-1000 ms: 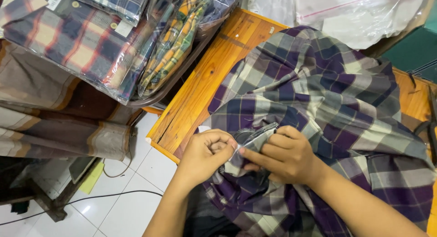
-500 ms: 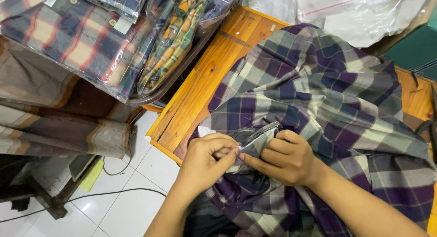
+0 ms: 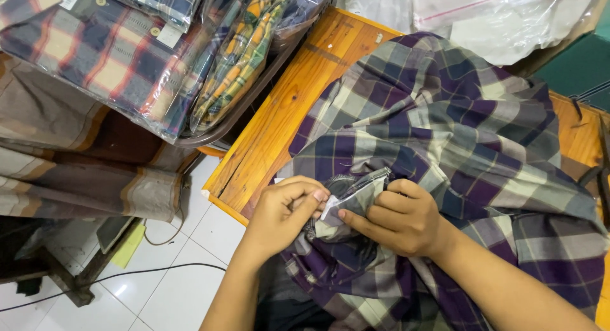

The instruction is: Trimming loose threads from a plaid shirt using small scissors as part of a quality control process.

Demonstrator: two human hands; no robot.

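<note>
Plaid cloth [image 3: 445,153] in purple, grey and cream lies heaped over the wooden tabletop [image 3: 286,121], spilling off its near edge toward the person's lap. Both hands work at one small spot on that near edge — a folded corner with a pale tag or patch [image 3: 332,207] and what looks like a dark stitched seam beside it. The left hand [image 3: 283,213] is closed narrow, thumb and forefinger pinching the pale bit; the right hand [image 3: 400,220] is curled around a fold of the cloth, fingers pressing it from the other side, so the two hands nearly touch.

As a judgement, the work is mid-way at most: the cloth is bunched and unfolded, unlike the folded plaid garments sealed in clear bags [image 3: 127,57] stacked at upper left, so any folding and bagging looks undone.

The cloth's long axis runs from the far right corner of the tabletop down toward the near left — the held corner points at the person. White tiled floor [image 3: 171,286] shows below, with a dark cable across it.
</note>
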